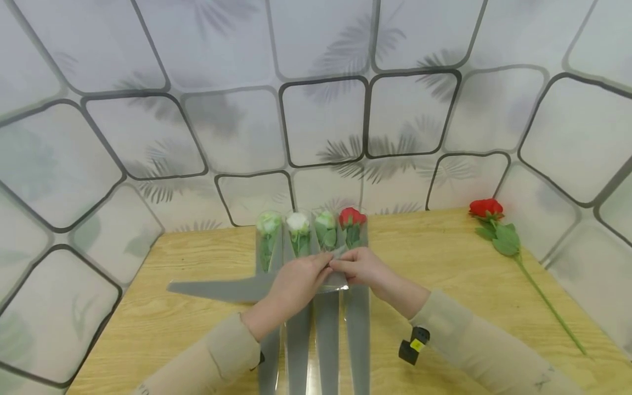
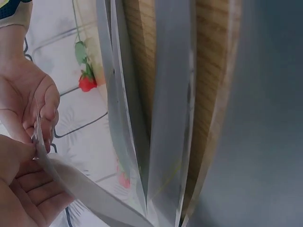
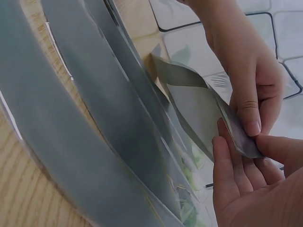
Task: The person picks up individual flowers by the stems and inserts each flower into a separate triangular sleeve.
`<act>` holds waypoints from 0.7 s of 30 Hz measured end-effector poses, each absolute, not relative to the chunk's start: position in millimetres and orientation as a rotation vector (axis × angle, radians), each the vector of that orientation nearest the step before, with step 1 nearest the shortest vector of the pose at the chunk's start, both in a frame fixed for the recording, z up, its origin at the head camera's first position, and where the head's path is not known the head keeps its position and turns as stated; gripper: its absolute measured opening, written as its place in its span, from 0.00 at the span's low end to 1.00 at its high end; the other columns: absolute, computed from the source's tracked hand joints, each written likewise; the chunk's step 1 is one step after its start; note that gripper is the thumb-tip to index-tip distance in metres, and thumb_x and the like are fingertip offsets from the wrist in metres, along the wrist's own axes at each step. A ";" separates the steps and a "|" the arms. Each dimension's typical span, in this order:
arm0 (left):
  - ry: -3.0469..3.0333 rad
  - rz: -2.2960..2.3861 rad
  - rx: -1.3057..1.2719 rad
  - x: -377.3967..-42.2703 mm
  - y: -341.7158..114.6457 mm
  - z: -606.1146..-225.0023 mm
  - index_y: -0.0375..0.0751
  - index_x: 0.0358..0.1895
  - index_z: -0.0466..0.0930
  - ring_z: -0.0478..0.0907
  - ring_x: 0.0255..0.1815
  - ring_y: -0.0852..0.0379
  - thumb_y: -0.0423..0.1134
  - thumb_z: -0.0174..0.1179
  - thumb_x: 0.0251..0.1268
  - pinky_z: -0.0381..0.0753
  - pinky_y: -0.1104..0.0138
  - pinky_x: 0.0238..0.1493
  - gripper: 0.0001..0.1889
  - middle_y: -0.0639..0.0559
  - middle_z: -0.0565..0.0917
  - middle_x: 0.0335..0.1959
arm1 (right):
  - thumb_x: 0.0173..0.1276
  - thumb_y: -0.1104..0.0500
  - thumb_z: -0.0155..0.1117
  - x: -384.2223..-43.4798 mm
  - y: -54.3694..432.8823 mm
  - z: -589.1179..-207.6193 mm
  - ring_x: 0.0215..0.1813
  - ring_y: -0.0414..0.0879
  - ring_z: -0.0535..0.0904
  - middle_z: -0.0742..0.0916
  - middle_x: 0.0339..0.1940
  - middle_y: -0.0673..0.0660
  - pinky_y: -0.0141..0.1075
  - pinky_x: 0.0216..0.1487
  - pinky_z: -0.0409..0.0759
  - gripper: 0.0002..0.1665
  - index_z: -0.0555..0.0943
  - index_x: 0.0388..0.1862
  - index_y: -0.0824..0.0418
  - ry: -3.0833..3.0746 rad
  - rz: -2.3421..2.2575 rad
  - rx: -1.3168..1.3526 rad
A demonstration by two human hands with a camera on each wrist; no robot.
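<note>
Both hands meet over a row of sleeved roses, pinching the wide end of a grey flower sleeve [image 1: 222, 289] between thumbs and fingers. Its narrow end points left across the row. The left hand [image 1: 296, 282] grips one side of the mouth, and the right hand [image 1: 367, 269] grips the other. In the right wrist view the sleeve [image 3: 196, 106] gapes between its two layers, with no flower visible inside. Below the hands lie three pale green-white roses, one a white rose [image 1: 298, 222], and a red rose [image 1: 352, 216], each in a grey sleeve, heads toward the wall.
A loose red rose [image 1: 486, 208] with leaves and a long green stem lies at the right of the wooden table [image 1: 424, 247]. A patterned wall covering [image 1: 326, 120] rises behind the table and along its sides. A black device [image 1: 413, 345] sits at the right wrist.
</note>
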State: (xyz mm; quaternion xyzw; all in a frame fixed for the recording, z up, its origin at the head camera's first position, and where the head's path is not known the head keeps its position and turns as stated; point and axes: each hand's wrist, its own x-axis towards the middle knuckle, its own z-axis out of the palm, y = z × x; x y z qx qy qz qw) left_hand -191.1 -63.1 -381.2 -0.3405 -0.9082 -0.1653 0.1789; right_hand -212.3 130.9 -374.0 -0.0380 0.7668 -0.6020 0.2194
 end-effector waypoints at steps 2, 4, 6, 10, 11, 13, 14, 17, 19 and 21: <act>-2.569 -0.459 -0.959 -191.3 -62.7 -382.7 0.37 0.57 0.86 0.93 0.43 0.49 0.39 0.66 0.76 0.92 0.61 0.38 0.13 0.44 0.93 0.51 | 0.79 0.57 0.66 -212.5 130.9 -375.4 0.27 0.36 0.70 0.74 0.17 0.42 0.28 0.34 0.78 0.15 0.88 0.30 0.61 2.120 -1.669 -0.095; -2.576 -0.456 -0.960 -191.1 -62.6 -384.0 0.39 0.56 0.86 0.93 0.40 0.50 0.38 0.65 0.77 0.91 0.62 0.35 0.12 0.44 0.93 0.50 | 0.79 0.57 0.66 -212.3 131.1 -376.9 0.28 0.35 0.75 0.79 0.20 0.42 0.28 0.35 0.83 0.14 0.89 0.35 0.65 2.119 -1.667 -0.097; -2.581 -0.456 -0.959 -191.0 -62.3 -384.9 0.40 0.56 0.86 0.92 0.37 0.52 0.39 0.65 0.77 0.90 0.64 0.33 0.11 0.46 0.93 0.48 | 0.80 0.58 0.65 -211.7 131.4 -379.0 0.30 0.35 0.81 0.84 0.24 0.43 0.31 0.38 0.88 0.15 0.89 0.40 0.70 2.114 -1.672 -0.107; -2.591 -0.464 -0.938 -190.8 -62.0 -385.7 0.43 0.54 0.88 0.91 0.34 0.54 0.40 0.65 0.78 0.89 0.64 0.31 0.09 0.48 0.94 0.45 | 0.81 0.58 0.65 -210.0 132.9 -382.0 0.33 0.38 0.89 0.92 0.35 0.50 0.39 0.45 0.93 0.17 0.89 0.47 0.74 2.106 -1.692 -0.117; -2.593 -0.465 -0.928 -190.8 -62.0 -385.8 0.43 0.54 0.88 0.91 0.33 0.54 0.40 0.65 0.78 0.89 0.64 0.31 0.09 0.48 0.94 0.44 | 0.81 0.58 0.65 -209.6 133.2 -382.4 0.33 0.38 0.90 0.93 0.37 0.52 0.40 0.46 0.93 0.18 0.89 0.47 0.74 2.105 -1.699 -0.116; -2.596 -0.467 -0.907 -190.7 -61.8 -385.8 0.44 0.54 0.89 0.91 0.32 0.54 0.40 0.65 0.77 0.89 0.64 0.31 0.09 0.48 0.94 0.43 | 0.80 0.58 0.65 -208.9 133.6 -382.7 0.35 0.41 0.92 0.95 0.41 0.57 0.42 0.47 0.93 0.18 0.89 0.49 0.74 2.101 -1.711 -0.117; -2.600 -0.465 -0.893 -190.5 -61.5 -385.5 0.44 0.54 0.89 0.91 0.31 0.54 0.40 0.65 0.77 0.89 0.65 0.30 0.10 0.48 0.94 0.42 | 0.81 0.57 0.65 -208.5 133.8 -382.7 0.36 0.42 0.93 0.94 0.44 0.60 0.43 0.48 0.93 0.18 0.89 0.49 0.74 2.097 -1.716 -0.119; -2.607 -0.464 -0.862 -190.0 -61.0 -384.5 0.43 0.56 0.90 0.90 0.28 0.54 0.40 0.66 0.77 0.87 0.65 0.28 0.12 0.47 0.94 0.40 | 0.81 0.58 0.65 -208.6 133.1 -384.3 0.38 0.45 0.94 0.93 0.49 0.64 0.44 0.48 0.93 0.17 0.88 0.49 0.74 2.083 -1.739 -0.124; -2.610 -0.465 -0.841 -189.6 -60.5 -383.7 0.44 0.56 0.90 0.90 0.28 0.55 0.40 0.66 0.77 0.87 0.65 0.28 0.11 0.47 0.94 0.39 | 0.81 0.58 0.64 -208.3 133.0 -384.9 0.39 0.46 0.95 0.93 0.50 0.65 0.43 0.48 0.93 0.17 0.88 0.48 0.74 2.074 -1.749 -0.130; -2.612 -0.475 -0.812 -189.2 -60.2 -382.8 0.44 0.54 0.91 0.89 0.27 0.55 0.40 0.66 0.76 0.87 0.65 0.27 0.10 0.48 0.94 0.38 | 0.82 0.58 0.64 -208.6 133.3 -385.7 0.40 0.46 0.95 0.93 0.51 0.65 0.43 0.49 0.93 0.18 0.88 0.48 0.74 2.068 -1.750 -0.137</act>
